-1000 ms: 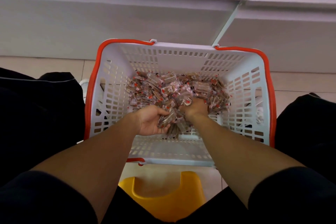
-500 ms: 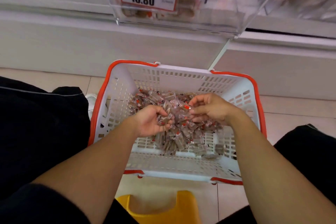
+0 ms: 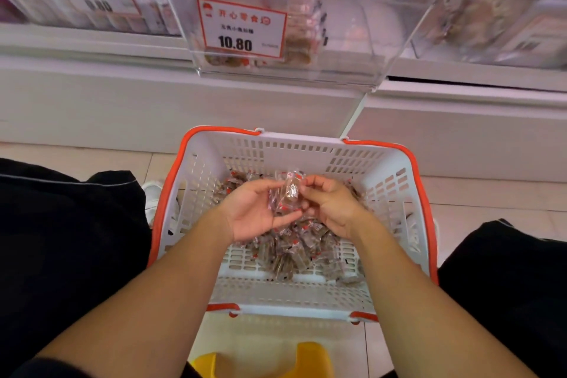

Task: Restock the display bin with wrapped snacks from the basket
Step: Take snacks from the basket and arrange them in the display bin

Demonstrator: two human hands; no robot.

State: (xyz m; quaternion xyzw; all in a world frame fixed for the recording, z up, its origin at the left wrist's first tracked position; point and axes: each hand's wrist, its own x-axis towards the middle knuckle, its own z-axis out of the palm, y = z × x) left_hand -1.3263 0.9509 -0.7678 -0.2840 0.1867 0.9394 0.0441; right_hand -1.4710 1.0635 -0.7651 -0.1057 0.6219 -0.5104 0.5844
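Holding: left hand (image 3: 256, 212) cups a clutch of snacks (image 3: 287, 193), fingers curled round them
Right hand (image 3: 329, 205): pinches the same clutch from the right
Pile (image 3: 294, 250): more snacks lie mid-basket, below both hands
Basket (image 3: 395, 181): white, orange rim, on the floor
Bin (image 3: 306, 49): clear, above the basket's far edge, price tag (image 3: 242, 28) on its front

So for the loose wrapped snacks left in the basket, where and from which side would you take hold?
From above: the basket has slatted walls on every side and only its top is open. The wrapped snacks lie in a loose heap, so cup both hands around its edges, as the left hand and right hand now hold a small bunch.
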